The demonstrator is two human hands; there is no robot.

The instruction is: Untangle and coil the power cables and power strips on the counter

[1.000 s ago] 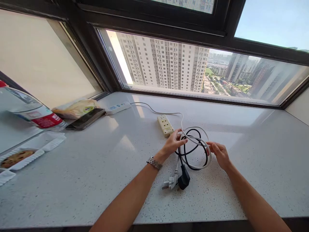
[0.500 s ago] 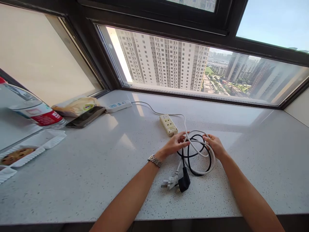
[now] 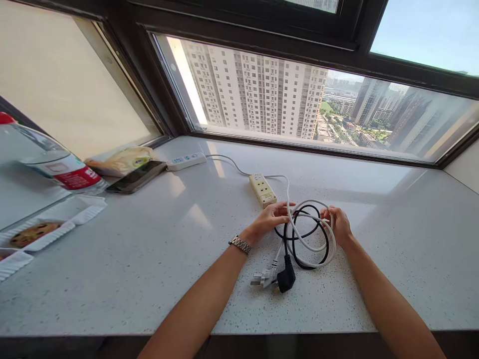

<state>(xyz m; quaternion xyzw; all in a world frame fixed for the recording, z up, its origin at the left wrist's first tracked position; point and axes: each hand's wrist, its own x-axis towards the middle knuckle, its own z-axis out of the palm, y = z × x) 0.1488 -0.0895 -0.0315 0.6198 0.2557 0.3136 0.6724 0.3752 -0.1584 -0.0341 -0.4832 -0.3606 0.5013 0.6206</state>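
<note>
A white cable (image 3: 331, 252) and a black cable (image 3: 312, 234) lie looped and tangled together on the countertop. At the left side of the loops, my left hand (image 3: 270, 219) has the white cable between its thumb and fingers in a loose hold. My right hand (image 3: 340, 227) pinches the white cable at the upper right of the tangle; its fingertips are partly hidden. Below the loops rest a white plug (image 3: 265, 277) and a black plug (image 3: 286, 279), side by side. A cream power strip (image 3: 262, 190) sits just beyond my left fingers.
A white power strip (image 3: 186, 160) lies farther back, joined to the white cable. To the left are a phone (image 3: 138, 177), a plastic wrapper (image 3: 123, 160), a bottle with a red label (image 3: 77, 177) and a cookie tray (image 3: 84, 209). The countertop (image 3: 157, 269) ends at a window frame behind.
My right fingers have curled in more on the white cable, and its upper right loop has shifted slightly. My left hand stays near the same spot. The view has shifted slightly.
</note>
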